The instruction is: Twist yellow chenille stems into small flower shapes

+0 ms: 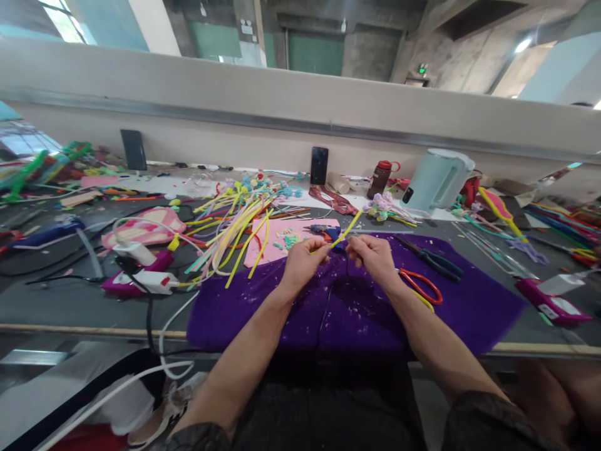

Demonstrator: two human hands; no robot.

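My left hand (304,258) pinches a yellow pipe cleaner (350,227), which slants up and away to the right. Close beside it, my right hand (373,255) has thumb and fingers pressed together; what they hold, if anything, is too small to make out. Both hands are above a purple cloth (282,313) flecked with bits of fluff. Just beyond them a blue glue gun (331,232) lies partly on a pink sheet (256,250) with small green pieces (292,240). To the right rest dark-handled pliers (441,264) and a red-handled tool (429,288), partly hidden by my right forearm.
Bundled pipe cleaners (235,219) spread at the left, near power strips (141,282) with trailing cables. Along the back stand a phone (319,166), a brown bottle (379,180) and a pale blue kettle (439,178). Another power strip (554,302) sits at the right.
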